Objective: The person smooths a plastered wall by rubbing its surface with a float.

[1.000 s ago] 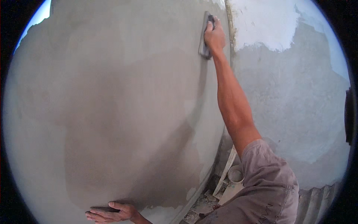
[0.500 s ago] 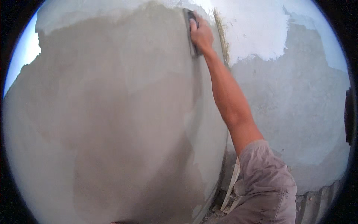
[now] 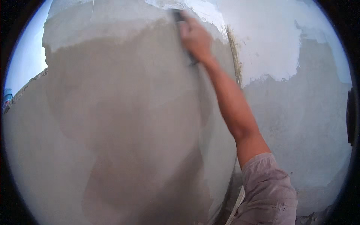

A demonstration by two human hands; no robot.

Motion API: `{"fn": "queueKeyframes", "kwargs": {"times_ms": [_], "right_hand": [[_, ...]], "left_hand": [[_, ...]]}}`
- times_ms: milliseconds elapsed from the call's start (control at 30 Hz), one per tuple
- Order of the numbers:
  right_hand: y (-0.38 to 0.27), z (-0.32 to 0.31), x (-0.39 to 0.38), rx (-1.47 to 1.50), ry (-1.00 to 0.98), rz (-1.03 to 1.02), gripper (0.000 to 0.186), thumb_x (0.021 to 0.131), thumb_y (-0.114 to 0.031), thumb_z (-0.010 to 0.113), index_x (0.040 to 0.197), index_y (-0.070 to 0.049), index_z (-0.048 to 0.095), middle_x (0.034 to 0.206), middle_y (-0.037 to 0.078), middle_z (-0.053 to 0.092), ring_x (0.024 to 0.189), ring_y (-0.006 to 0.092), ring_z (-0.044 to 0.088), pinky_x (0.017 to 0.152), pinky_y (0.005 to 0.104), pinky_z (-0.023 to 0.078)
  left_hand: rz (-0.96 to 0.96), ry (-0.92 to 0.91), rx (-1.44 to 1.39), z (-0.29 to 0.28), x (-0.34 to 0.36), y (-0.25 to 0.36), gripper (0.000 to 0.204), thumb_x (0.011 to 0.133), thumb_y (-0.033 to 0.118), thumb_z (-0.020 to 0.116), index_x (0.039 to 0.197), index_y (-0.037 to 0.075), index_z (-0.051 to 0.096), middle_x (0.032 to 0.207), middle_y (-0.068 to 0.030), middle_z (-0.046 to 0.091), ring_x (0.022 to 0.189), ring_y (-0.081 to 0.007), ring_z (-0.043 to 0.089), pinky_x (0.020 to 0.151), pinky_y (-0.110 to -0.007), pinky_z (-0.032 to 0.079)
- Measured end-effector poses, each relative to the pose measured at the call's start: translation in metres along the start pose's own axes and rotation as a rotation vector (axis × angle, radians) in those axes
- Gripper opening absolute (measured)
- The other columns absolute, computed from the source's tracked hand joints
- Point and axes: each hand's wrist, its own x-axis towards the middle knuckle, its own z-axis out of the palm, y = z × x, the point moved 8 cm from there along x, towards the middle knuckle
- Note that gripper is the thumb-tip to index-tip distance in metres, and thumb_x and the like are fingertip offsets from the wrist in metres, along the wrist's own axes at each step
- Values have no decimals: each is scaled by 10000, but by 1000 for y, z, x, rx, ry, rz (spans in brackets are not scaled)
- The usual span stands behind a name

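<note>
My right hand [image 3: 195, 41] is closed round a dark flat trowel [image 3: 176, 15] held upright against the upper part of a grey plastered wall [image 3: 123, 97]; both are blurred by motion. The plaster shows a darker, damp-looking area through the middle and lower part, with a paler band above and white patches near the top. My forearm, in a mauve sleeve, reaches up from the lower right. My left hand is out of view.
At the right, a second wall [image 3: 285, 127] with a white upper patch meets the plastered wall at a rough corner. A ragged opening [image 3: 28, 48] shows bright at the upper left. A pale board [image 3: 236, 206] leans low in the corner.
My right hand and trowel have moved left along the top of the wall. The view has shifted upward, showing more of the top and opening. My left hand has left view.
</note>
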Motion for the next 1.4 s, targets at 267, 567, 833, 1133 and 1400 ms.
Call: {"fn": "queueKeyframes", "kwargs": {"times_ms": [267,567,833,1133,1400], "right_hand": [[-10,12,10,66,47,-115,475,972,-384,537,1404,-197,606,1223,178,699,1084,403,668,958,475,520],[-10,15,58,5,-8,19,443,970,-363,505,1330,-137,628,1204,192,700,1102,401,668,942,509,517],[13,4,70,-133,100,318,405,971,-339,458,1251,-109,640,1111,193,722,1025,413,690,859,547,536],[-142,17,-37,151,24,-527,423,957,-271,529,1351,-139,607,1026,201,707,872,412,686,755,522,546],[75,3,-9,-178,-35,436,436,973,-325,481,1331,-110,606,1039,175,738,935,413,699,784,509,550]], "left_hand": [[-3,15,-14,2,-1,5,723,1076,540,306,1539,-5,417,1639,-235,308,1531,-439,219,1223,-620,127],[-29,-11,1,3,-3,-2,711,1077,537,304,1541,11,423,1630,-256,313,1532,-441,216,1222,-625,116],[35,14,-6,0,-2,0,674,1089,498,314,1565,25,384,1642,-245,295,1526,-441,235,1224,-619,119],[-26,-22,14,3,-2,-4,718,1077,538,300,1572,23,366,1653,-244,267,1534,-429,218,1228,-607,114],[-71,-88,-29,0,-2,-1,743,1069,562,294,1563,15,381,1653,-251,261,1539,-428,202,1230,-609,105]]}}
